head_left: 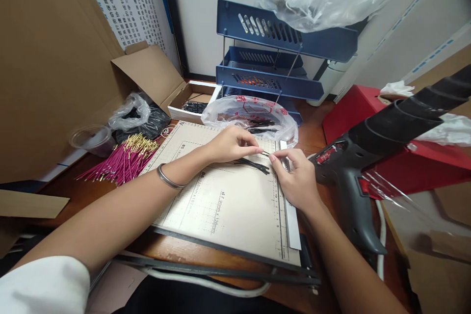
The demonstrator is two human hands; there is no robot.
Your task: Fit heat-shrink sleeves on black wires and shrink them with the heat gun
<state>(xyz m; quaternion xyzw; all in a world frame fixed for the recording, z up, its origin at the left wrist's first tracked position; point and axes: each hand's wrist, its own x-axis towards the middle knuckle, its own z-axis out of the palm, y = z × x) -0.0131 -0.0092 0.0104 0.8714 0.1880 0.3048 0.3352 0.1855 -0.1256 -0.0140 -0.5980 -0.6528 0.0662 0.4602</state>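
Note:
Over the upper part of a cream cutting board (235, 206), both hands pinch a thin black piece (265, 153) between them. My left hand (235, 144), with a metal bangle on its wrist, holds one end between thumb and fingers. At the other end is my right hand (294, 174), closed at the fingertips, beside the ruler edge of the board. Several thin black strips (255, 164) lie on the board just below the left fingers. Behind the hands, a clear plastic bag (287, 125) with red print holds more black pieces.
Magenta rods with gold tips (121, 157) lie at the left, near a clear plastic cup (93, 140). An open box (176, 108) of black pieces stands behind, beside a blue tray rack (268, 86). A heat gun (346, 176) and red box (353, 108) occupy the right.

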